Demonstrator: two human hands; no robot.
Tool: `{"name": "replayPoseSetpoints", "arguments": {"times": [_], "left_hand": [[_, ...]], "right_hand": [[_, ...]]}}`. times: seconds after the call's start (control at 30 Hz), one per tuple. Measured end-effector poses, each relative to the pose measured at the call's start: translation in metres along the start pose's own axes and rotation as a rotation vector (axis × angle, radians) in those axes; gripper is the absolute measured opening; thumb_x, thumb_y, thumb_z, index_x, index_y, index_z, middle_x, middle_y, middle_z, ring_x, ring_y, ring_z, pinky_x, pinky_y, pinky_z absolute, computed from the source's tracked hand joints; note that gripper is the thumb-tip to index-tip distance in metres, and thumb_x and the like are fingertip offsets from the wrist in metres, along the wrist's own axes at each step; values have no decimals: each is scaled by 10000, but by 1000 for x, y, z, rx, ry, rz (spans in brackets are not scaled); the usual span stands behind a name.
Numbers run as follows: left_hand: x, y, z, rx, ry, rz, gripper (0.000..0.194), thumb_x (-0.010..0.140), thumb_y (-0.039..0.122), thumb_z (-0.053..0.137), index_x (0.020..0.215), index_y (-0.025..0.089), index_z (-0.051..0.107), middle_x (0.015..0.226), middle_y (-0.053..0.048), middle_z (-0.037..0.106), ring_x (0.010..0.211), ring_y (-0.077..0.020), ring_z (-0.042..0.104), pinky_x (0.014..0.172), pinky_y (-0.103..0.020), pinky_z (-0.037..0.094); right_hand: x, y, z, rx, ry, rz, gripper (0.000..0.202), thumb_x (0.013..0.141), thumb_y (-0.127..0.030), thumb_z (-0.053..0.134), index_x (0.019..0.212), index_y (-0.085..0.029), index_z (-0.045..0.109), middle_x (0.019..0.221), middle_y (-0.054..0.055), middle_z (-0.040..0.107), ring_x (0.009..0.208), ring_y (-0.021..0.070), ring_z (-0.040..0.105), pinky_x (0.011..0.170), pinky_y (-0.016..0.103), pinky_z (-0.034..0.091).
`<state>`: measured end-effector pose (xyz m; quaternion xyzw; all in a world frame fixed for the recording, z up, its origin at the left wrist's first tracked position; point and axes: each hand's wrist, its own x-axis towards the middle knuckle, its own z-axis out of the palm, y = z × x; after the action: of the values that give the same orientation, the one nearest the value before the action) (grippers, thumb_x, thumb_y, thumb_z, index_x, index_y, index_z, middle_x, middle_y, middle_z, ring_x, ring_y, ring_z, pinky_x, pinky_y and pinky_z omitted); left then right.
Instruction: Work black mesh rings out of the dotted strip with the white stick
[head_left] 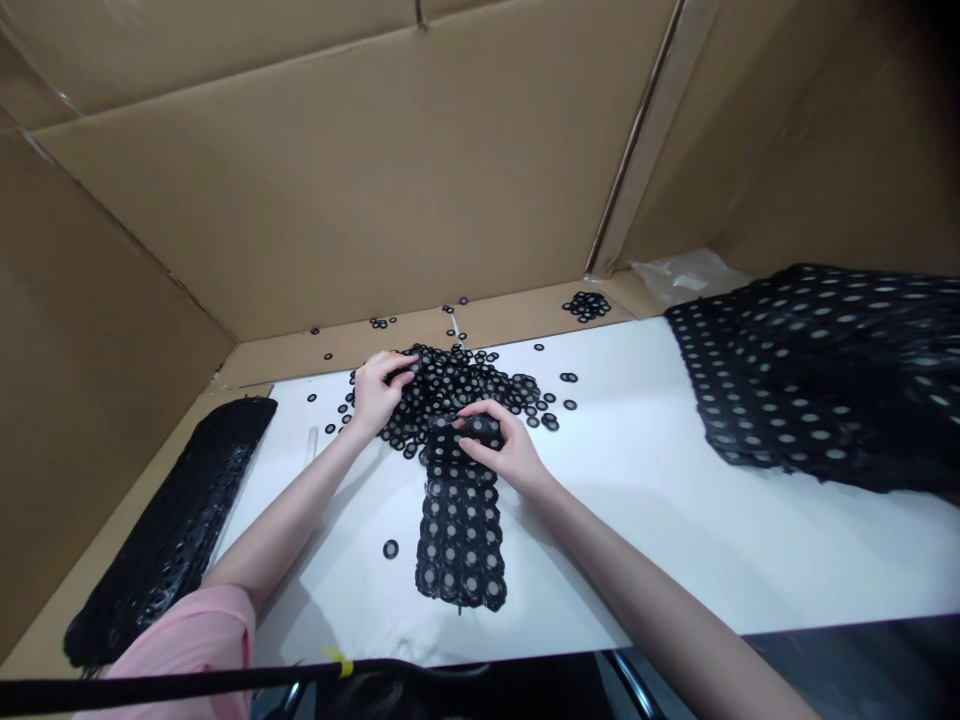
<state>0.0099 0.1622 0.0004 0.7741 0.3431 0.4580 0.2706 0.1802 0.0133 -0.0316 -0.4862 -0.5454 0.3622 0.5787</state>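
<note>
A heap of small black rings [450,378] with pale centres lies on the white tabletop. My left hand [380,390] reaches into the heap's left side, thumb and fingertips bent toward each other at the rings; whether a ring is between them is too small to make out. In front of the heap lies a black strip [460,530] patterned with rows of round pale spots. My right hand [506,447] grips the far end of this strip, thumb on the near side and fingers over the top. The strip's near end rests flat on the table.
A large black spotted sheet [810,380] covers the table's right side. On the left lies a long stack of black strips [176,510]. A small ring pile [586,306] and a clear plastic bag [690,272] sit near the cardboard wall [420,180]. One ring [391,549] lies alone.
</note>
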Motion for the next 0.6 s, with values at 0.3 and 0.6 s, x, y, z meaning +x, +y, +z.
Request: {"name": "replayPoseSetpoints", "arguments": {"times": [0.3, 0.6], "left_hand": [[-23, 29, -5, 92, -407, 514, 231, 872, 313, 600, 1053, 200, 689, 947, -87, 663, 883, -193, 599, 800, -338, 486], [-31, 20, 6, 246, -424, 605, 217, 899, 265, 554, 1055, 193, 687, 893, -87, 670, 814, -186, 596, 741, -322, 464]], "right_hand": [[3, 5, -2, 54, 72, 49, 319, 711, -208, 627, 1024, -253, 580, 1089, 21, 615, 992, 202, 625, 924, 355, 478], [3, 5, 1, 53, 73, 61, 374, 713, -309, 702, 1060, -256, 574, 1102, 28, 614, 1031, 214, 591, 967, 371, 445]]}}
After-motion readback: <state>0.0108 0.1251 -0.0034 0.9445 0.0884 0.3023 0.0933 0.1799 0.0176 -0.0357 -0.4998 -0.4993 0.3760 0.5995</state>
